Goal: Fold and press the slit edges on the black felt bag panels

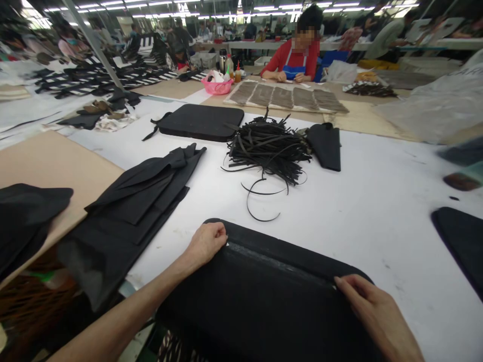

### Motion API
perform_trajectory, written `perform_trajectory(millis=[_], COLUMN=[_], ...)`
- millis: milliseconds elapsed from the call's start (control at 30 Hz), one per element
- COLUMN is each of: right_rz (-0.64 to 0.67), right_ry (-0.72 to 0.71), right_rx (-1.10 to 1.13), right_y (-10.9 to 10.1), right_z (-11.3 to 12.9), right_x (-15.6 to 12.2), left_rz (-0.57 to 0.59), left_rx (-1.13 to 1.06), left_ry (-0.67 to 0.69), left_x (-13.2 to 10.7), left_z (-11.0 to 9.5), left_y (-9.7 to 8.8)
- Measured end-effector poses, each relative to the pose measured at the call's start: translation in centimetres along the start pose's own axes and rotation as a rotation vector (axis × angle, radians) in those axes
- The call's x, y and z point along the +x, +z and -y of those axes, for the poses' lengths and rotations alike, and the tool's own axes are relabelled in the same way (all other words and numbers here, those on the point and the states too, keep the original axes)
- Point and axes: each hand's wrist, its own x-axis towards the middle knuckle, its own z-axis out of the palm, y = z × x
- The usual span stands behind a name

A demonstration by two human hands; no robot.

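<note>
A black padded panel (264,296) with rounded corners lies in front of me on the white table (362,201). My left hand (206,244) is curled in a fist on the panel's far left corner, fingers closed on its edge. My right hand (373,311) rests on the panel's right end, thumb and fingers pinching the edge. A pile of thin black strips (267,148) sits in the middle of the table beyond the panel.
Stacked black fabric pieces (139,196) lie to the left, partly over a brown board (53,161). Another black panel (199,121) lies farther back and one (460,241) at the right edge. A person in red (298,55) works at the far side beside a pink basket (217,85).
</note>
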Motion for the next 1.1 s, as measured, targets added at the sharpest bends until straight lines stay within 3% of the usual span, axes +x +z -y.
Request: perform_trajectory(millis=[333,467,567,633,700,933,1100], right_rz=[-0.063,-0.098,-0.134,-0.149,-0.155,-0.193,-0.199], right_ry=[-0.012,-0.030,-0.048,-0.047,-0.040,-0.041,-0.018], right_rx=[0.029,0.038,0.030,0.023,0.020,-0.006,-0.010], right_y=[0.4,0.5,0.6,0.7,0.8,0.7,0.6], right_z=[0.0,0.0,0.0,0.0,0.0,0.7,1.1], right_x=[-0.1,0.0,0.1,0.2,0.2,-0.2,-0.3], left_rz=[-0.101,-0.143,-0.181,-0.161,-0.129,-0.129,-0.159], left_rx=[0.381,0.701,0.934,0.982,0.994,1.132,1.290], left_ry=[0.103,0.092,0.290,0.502,0.631,0.746,0.743], left_x=[-0.1,-0.9,-1.5,-1.6,-1.5,-2.7,-4.0], left_z=[-0.1,-0.4,-0.3,0.0,0.4,1.2,0.6], left_y=[0.2,1.0,1.9,2.3,2.5,2.8,3.6])
